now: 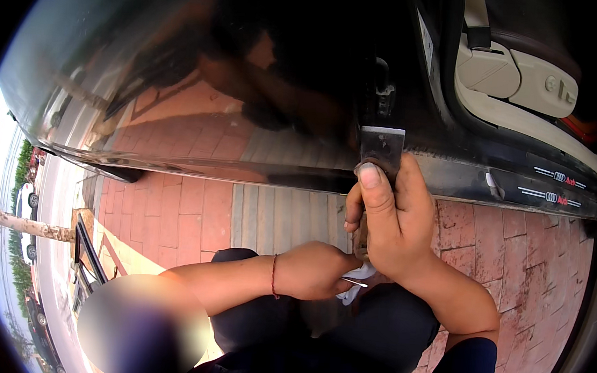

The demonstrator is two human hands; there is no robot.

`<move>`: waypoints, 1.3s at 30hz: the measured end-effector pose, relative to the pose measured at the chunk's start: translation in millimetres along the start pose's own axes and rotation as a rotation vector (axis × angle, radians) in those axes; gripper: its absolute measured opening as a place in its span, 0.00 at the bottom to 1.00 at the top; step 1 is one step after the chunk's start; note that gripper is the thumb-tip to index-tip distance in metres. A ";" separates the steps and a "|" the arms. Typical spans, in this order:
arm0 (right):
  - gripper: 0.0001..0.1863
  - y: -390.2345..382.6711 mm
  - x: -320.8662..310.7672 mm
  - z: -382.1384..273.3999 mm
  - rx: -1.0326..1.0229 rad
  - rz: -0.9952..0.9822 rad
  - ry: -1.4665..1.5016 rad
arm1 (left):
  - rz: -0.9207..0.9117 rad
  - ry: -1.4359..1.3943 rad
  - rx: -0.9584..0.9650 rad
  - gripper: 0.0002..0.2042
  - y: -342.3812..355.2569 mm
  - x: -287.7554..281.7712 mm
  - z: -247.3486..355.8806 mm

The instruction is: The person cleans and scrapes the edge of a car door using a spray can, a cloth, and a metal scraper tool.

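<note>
My right hand (397, 226) is raised in front of the car's open doorway, thumb up. It grips a scraper with a dark flat blade (383, 148) and a bright straight top edge. A brownish strip, perhaps its handle, runs down below the fingers. My left hand (316, 268), a thin red cord around its wrist, is closed just lower and to the left. A white cotton swab (354, 282) sticks out of it, with a crumpled white tissue (352, 294) beside and under its fingers. The left fingertips are mostly hidden.
A glossy black car door (199, 108) spans the upper left. At right lie the black door sill (467, 179) and a beige seat base (511, 73). Red paving (184, 212) with a grey ribbed strip (289, 217) lies below. My dark-trousered knees are close under my hands.
</note>
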State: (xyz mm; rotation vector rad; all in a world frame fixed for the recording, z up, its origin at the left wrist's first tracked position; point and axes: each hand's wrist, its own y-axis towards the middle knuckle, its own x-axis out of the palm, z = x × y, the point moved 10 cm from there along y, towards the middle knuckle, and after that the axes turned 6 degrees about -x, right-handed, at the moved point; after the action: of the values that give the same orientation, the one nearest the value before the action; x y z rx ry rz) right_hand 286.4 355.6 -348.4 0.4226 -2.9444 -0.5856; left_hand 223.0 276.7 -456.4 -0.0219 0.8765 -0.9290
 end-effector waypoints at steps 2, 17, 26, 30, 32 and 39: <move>0.15 0.4 0.6 -4.2 0.001 -0.001 0.010 | 0.016 0.011 0.036 0.15 5.5 5.2 -3.8; 0.14 12.5 2.8 -30.5 -0.055 0.048 0.018 | 0.117 -0.058 0.306 0.19 27.4 22.6 1.2; 0.13 16.3 2.8 -42.6 -0.065 0.039 0.027 | 0.176 -0.247 0.416 0.15 34.2 12.9 16.5; 0.13 14.9 3.7 -42.0 -0.048 0.046 0.049 | 0.214 -0.306 0.399 0.12 36.5 3.9 16.3; 0.13 16.5 4.6 -40.9 -0.038 0.039 0.056 | 0.207 -0.256 0.393 0.11 41.2 2.9 13.9; 0.12 11.6 4.2 -40.9 0.002 0.061 0.073 | 0.131 -0.237 0.325 0.10 54.9 17.5 -0.7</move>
State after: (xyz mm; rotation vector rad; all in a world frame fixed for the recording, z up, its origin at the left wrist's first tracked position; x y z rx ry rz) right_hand 286.1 350.0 -306.0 0.3457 -2.8772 -0.5475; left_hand 265.4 298.9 -488.6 0.1995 0.4949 -0.9156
